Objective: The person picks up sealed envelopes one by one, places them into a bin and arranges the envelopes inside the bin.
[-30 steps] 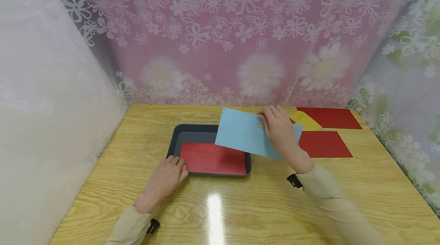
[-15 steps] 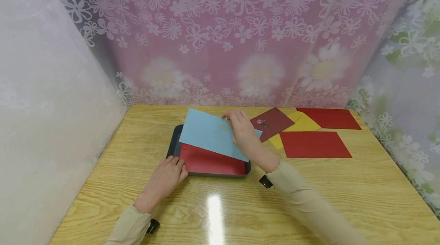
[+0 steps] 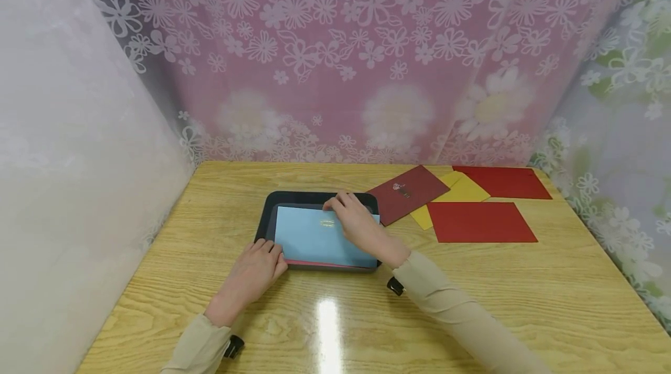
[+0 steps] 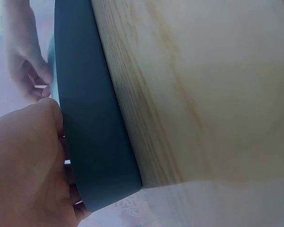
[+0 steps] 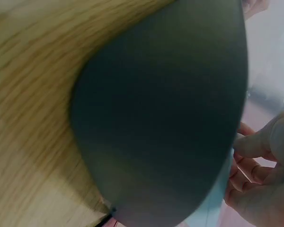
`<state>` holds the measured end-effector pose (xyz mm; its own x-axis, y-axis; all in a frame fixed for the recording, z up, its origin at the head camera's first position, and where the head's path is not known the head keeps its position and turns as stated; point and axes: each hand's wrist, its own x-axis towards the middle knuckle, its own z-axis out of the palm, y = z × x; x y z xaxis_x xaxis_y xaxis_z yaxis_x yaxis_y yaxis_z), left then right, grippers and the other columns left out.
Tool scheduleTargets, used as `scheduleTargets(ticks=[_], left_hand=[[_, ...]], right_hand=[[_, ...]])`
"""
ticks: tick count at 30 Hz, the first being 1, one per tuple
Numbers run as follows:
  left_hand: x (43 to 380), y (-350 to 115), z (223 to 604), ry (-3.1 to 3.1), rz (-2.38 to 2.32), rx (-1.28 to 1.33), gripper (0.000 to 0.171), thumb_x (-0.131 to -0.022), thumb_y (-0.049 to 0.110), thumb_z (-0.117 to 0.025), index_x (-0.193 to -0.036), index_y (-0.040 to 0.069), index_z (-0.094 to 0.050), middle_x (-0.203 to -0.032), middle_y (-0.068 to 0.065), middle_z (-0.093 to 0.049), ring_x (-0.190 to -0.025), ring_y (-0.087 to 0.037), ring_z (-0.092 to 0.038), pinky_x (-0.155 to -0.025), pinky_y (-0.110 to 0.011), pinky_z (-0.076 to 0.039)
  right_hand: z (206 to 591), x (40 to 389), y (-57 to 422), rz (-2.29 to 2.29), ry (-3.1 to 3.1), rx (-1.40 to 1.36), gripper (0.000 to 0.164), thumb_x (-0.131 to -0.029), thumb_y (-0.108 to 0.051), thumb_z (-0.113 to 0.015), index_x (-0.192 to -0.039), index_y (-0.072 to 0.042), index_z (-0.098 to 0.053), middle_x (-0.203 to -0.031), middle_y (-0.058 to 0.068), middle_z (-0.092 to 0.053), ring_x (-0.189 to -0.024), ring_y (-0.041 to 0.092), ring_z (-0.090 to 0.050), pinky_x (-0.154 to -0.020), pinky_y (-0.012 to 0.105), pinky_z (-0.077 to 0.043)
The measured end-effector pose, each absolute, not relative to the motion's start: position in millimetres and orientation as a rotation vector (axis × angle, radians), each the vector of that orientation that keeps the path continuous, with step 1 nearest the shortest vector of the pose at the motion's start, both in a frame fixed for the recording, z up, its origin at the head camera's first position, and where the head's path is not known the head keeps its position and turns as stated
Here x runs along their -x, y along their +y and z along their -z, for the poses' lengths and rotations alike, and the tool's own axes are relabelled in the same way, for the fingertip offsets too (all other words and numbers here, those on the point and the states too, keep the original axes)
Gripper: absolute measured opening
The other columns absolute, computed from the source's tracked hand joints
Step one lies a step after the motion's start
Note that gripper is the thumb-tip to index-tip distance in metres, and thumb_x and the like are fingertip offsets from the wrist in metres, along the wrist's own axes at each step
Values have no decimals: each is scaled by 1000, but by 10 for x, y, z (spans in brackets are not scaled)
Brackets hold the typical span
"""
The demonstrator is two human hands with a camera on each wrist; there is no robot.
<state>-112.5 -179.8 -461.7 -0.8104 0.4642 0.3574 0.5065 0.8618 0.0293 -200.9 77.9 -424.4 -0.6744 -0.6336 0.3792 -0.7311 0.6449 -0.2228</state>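
A dark baking tray (image 3: 266,214) stands on the table, and its outer wall (image 5: 161,109) fills much of the right wrist view. My left hand (image 3: 253,272) holds the tray's near left corner, fingers over the rim. Inside the tray a light blue envelope (image 3: 304,240) with a small gold print lies on a red envelope (image 3: 325,264), of which only a thin front strip shows. My right hand (image 3: 362,227) pinches the blue envelope near its far edge. In the left wrist view, the left hand (image 4: 28,161) is against the tray's side (image 4: 92,109).
Right of the tray lie a maroon envelope (image 3: 401,190) with a small picture, overlapping yellow paper (image 3: 469,189), a red envelope (image 3: 482,222) in front and another red one (image 3: 516,182) behind. Patterned curtains (image 3: 314,71) hang around the wooden table (image 3: 209,199).
My right hand has carried the blue envelope leftward and lowered it into the tray over the red one, uncovering the maroon envelope. The left hand has stayed at the tray's corner.
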Motion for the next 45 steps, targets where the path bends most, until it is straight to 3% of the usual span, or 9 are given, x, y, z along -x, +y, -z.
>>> scheduleTargets(ticks=[6, 13, 19, 26, 33, 45], left_hand=[[1121, -1803, 4608, -2706, 173, 731, 29, -98, 13, -57, -74, 14, -40, -70, 3, -32, -69, -16, -29, -67, -28, -27], [1126, -1811, 4613, -2704, 154, 739, 28, -98, 14, -57, -74, 14, -41, -70, 3, -32, -69, -16, -29, -66, -28, -27], [1125, -1811, 4611, -2695, 147, 743, 27, -98, 14, -58, -76, 13, -43, -70, 3, -35, -69, -17, -30, -66, -29, -28], [1120, -1809, 4611, -2716, 147, 733, 28, -98, 14, -59, -75, 13, -43, -70, 2, -35, -69, -17, -29, -67, -29, -27], [1114, -1805, 4612, -2707, 140, 752, 30, -99, 14, -57, -75, 14, -39, -70, 3, -32, -70, -16, -28, -67, -28, -26], [1123, -1811, 4613, -2693, 136, 753, 29, -98, 15, -60, -75, 13, -42, -71, 2, -35, -69, -17, -29, -67, -29, -27]], right_hand=[[4290, 2005, 818, -420, -2664, -1083, 32, -95, 9, -59, -123, -6, -66, -113, 11, -58, -98, 27, -57, -82, 35, -48], [4299, 1980, 906, -374, -2693, -1102, 31, -95, -11, -70, -126, -8, -66, -118, 10, -62, -102, 28, -61, -84, 39, -52], [4116, 2038, 1140, -423, -2541, -1001, 13, -95, -18, -70, -106, -12, -73, -104, 6, -69, -96, 27, -63, -85, 40, -52], [3925, 2157, 1652, -383, -2470, -820, 15, -94, -22, -71, -98, -7, -72, -95, 9, -71, -92, 30, -63, -84, 43, -53], [3949, 2292, 2351, -378, -2569, -613, 13, -95, -17, -69, -103, -6, -69, -98, 14, -69, -90, 33, -60, -68, 44, -53], [4093, 2479, 3315, -293, -2852, -394, 18, -96, -14, -68, -109, -1, -68, -108, 24, -66, -100, 44, -54, -79, 56, -49]])
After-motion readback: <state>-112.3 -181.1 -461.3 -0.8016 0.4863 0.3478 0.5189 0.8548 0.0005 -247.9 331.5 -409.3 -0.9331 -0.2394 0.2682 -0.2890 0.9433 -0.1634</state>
